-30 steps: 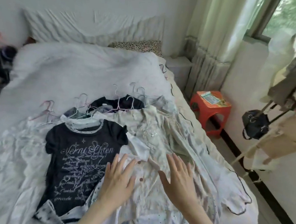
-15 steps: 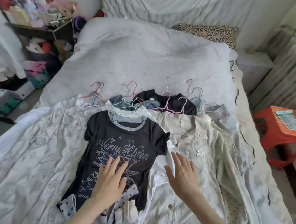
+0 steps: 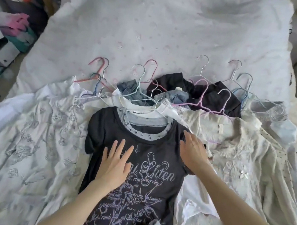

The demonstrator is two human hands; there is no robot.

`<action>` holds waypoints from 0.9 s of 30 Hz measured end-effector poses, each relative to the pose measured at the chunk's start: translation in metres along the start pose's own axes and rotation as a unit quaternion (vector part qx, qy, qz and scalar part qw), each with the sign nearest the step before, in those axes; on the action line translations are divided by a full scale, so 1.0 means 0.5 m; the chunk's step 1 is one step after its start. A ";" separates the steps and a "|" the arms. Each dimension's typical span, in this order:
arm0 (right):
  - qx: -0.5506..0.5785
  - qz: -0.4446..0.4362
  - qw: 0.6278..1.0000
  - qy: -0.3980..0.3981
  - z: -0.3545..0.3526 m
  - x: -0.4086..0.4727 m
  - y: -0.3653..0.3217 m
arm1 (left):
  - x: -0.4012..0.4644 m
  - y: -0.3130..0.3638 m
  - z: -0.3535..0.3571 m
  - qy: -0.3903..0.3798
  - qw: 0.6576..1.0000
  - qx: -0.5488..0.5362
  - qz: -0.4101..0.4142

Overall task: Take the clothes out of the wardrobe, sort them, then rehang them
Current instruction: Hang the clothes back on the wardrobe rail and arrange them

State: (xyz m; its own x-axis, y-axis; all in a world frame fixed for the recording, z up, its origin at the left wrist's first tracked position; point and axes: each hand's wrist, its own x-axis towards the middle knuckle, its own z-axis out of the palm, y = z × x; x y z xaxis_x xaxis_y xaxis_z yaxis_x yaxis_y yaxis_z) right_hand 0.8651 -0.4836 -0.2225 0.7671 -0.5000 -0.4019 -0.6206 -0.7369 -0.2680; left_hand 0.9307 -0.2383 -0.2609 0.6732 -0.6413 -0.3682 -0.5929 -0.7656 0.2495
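To the left of both hands, a white printed garment (image 3: 33, 135) lies spread and creased on the bed (image 3: 173, 30), with its hanger hooks (image 3: 98, 73) beyond it.

The left hand (image 3: 115, 166) rests flat on the chest of the black T-shirt (image 3: 135, 176), fingers straight and slightly spread, clamped on nothing. The T-shirt lies face up on top of the pile, its pale star-print collar (image 3: 141, 132) just beyond the fingertips and its printed lettering under and beside the palm.

The right hand (image 3: 193, 152) lies flat on the T-shirt's right shoulder and sleeve, fingers straight and together, also gripping nothing. The 2 hands are apart, with the T-shirt's chest print between them.

Beyond both hands, denim items (image 3: 137, 93) and a second black garment (image 3: 212, 98) sit on pink and blue wire hangers. To the right of the right hand lies a cream blouse (image 3: 234, 142), touching the T-shirt's sleeve edge.

The step in hand appears to be sorting: flattening the T-shirt before it is assigned to a group. Recommended procedure:
1. Sweep each palm outward from the centre toward the sleeve, so creases travel off the fabric.
2. Keep pressure light; the garments underneath are loose and could drag along.
3. Check that the collar sits squarely on its hanger. Whether a hanger is inside the T-shirt cannot be told with certainty.
4. Lift by the hanger hook, not by the fabric, to avoid tangling adjacent hooks.
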 end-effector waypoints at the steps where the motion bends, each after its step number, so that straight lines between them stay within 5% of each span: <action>1: 0.004 0.005 1.000 0.000 0.002 0.027 -0.006 | 0.019 -0.009 0.006 0.000 1.000 0.006 0.010; 13: -0.075 0.036 0.996 -0.029 0.038 0.162 -0.042 | 0.059 -0.049 0.053 -0.013 1.000 0.022 0.018; 18: 0.143 0.041 0.989 0.028 0.021 0.117 -0.037 | 0.050 -0.052 0.038 -0.007 1.000 -0.001 0.029; 23: 0.214 0.034 0.966 0.139 -0.028 0.014 -0.020 | 0.049 -0.021 -0.047 0.181 0.975 -0.112 0.065; 27: 0.254 0.055 0.944 0.202 -0.074 -0.093 0.026 | 0.060 0.037 -0.145 0.285 0.945 -0.102 0.120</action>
State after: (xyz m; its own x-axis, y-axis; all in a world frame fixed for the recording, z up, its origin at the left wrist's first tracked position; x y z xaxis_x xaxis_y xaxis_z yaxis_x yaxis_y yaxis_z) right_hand 0.8271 -0.4869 -0.1747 0.6293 -0.7689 -0.1133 -0.6194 -0.4081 -0.6707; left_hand 0.9719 -0.2755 -0.2021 0.6939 -0.6756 0.2494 -0.7001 -0.5518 0.4531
